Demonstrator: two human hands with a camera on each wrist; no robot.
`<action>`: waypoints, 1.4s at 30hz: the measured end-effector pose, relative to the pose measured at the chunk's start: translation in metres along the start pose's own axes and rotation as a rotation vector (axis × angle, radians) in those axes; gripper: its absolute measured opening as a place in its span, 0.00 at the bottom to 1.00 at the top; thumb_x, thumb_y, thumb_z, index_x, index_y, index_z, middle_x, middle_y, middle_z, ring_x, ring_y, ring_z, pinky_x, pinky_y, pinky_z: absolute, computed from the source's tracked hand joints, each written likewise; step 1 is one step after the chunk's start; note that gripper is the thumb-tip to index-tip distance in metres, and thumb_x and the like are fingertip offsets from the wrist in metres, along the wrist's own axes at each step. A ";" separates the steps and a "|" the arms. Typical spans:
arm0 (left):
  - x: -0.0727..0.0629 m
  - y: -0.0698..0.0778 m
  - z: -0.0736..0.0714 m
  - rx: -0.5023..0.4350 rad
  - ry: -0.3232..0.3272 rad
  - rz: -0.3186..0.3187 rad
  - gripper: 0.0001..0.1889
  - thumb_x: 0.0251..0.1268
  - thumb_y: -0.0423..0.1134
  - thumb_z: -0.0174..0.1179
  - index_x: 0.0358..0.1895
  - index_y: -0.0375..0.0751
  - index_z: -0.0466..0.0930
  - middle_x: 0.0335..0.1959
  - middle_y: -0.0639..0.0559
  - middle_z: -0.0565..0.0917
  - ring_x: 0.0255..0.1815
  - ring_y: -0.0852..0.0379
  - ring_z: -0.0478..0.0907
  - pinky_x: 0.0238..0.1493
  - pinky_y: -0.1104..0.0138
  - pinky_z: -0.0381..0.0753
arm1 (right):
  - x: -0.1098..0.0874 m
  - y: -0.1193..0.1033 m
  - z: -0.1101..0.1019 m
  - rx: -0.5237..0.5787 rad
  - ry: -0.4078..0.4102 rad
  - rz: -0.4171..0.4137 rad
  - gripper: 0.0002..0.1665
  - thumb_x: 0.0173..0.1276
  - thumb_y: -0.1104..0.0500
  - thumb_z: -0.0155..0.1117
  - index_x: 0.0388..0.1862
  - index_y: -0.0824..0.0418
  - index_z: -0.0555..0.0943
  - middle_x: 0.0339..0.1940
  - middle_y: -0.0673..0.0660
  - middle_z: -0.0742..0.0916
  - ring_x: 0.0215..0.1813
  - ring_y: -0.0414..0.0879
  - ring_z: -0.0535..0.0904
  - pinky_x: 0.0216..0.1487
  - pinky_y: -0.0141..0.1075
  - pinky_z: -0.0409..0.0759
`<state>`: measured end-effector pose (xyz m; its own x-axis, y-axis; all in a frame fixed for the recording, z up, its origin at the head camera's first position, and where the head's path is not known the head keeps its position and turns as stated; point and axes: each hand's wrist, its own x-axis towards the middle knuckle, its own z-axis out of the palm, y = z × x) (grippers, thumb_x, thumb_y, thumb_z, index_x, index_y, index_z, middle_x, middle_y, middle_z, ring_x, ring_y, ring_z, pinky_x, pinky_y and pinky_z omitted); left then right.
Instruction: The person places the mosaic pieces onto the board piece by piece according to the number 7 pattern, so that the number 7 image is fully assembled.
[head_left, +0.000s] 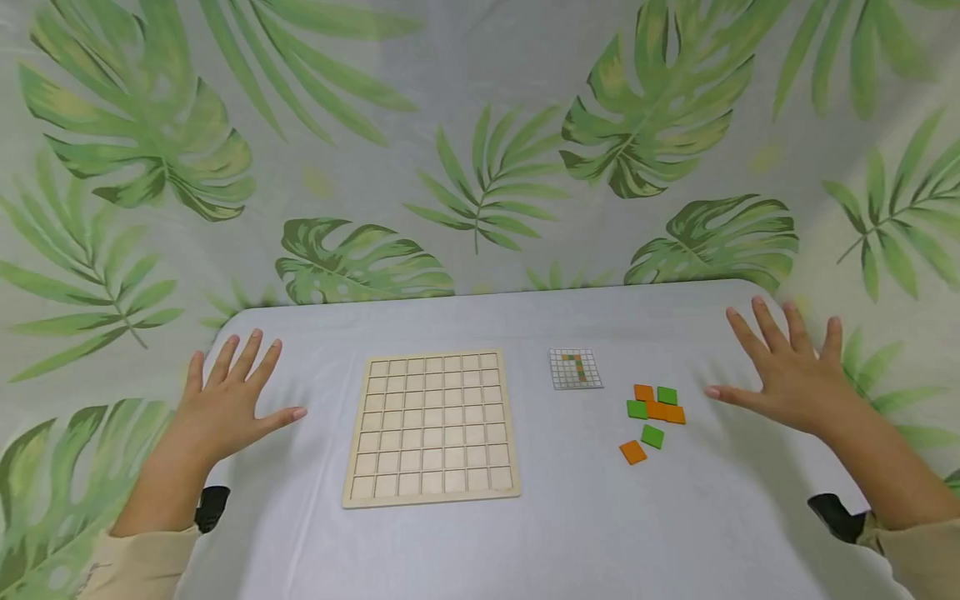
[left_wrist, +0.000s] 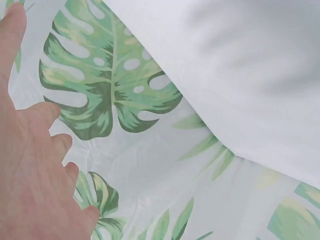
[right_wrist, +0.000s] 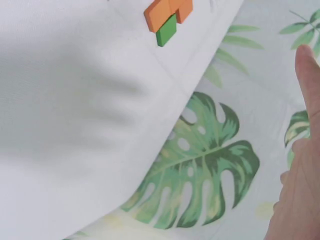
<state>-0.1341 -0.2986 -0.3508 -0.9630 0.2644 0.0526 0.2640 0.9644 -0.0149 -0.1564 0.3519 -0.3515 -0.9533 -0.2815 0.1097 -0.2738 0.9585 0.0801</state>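
Tiles (head_left: 654, 414) between board (head_left: 432, 427), right hand (head_left: 789, 377)

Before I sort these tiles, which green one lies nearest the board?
The green tile at the cluster's left edge, touching an orange tile; the other two green ones lie farther from the board.

I have both hands out in front of me, palms down, fingers straight and spread. My left hand (head_left: 232, 400) sits low on the left, thumb pointing inward, forearm running back to a pale sleeve. My right hand (head_left: 787, 375) is a little higher on the right, thumb inward too, gripping nothing, a dark wrist strap showing behind each arm
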 end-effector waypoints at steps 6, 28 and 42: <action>0.000 0.000 0.002 0.010 0.014 0.007 0.50 0.54 0.70 0.45 0.71 0.41 0.39 0.71 0.41 0.34 0.68 0.41 0.25 0.58 0.47 0.15 | 0.000 0.000 0.003 0.000 -0.011 0.003 0.64 0.51 0.28 0.55 0.71 0.48 0.29 0.70 0.56 0.31 0.65 0.55 0.17 0.51 0.58 0.11; 0.000 0.002 0.001 -0.013 0.083 0.045 0.50 0.55 0.67 0.49 0.71 0.42 0.37 0.71 0.41 0.36 0.69 0.44 0.25 0.61 0.48 0.21 | 0.006 -0.003 0.000 0.060 0.088 -0.075 0.65 0.49 0.31 0.61 0.72 0.52 0.33 0.72 0.58 0.37 0.68 0.57 0.23 0.55 0.59 0.16; 0.000 0.025 0.043 -0.357 0.218 0.109 0.55 0.47 0.58 0.64 0.71 0.43 0.36 0.71 0.46 0.44 0.69 0.43 0.43 0.61 0.45 0.49 | 0.003 -0.044 0.031 0.537 0.078 -0.248 0.63 0.42 0.46 0.75 0.71 0.58 0.49 0.68 0.65 0.58 0.64 0.66 0.52 0.57 0.63 0.51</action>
<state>-0.1299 -0.2746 -0.3945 -0.9045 0.3220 0.2797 0.4028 0.8605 0.3120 -0.1511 0.3099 -0.3850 -0.8459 -0.4832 0.2256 -0.5328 0.7471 -0.3974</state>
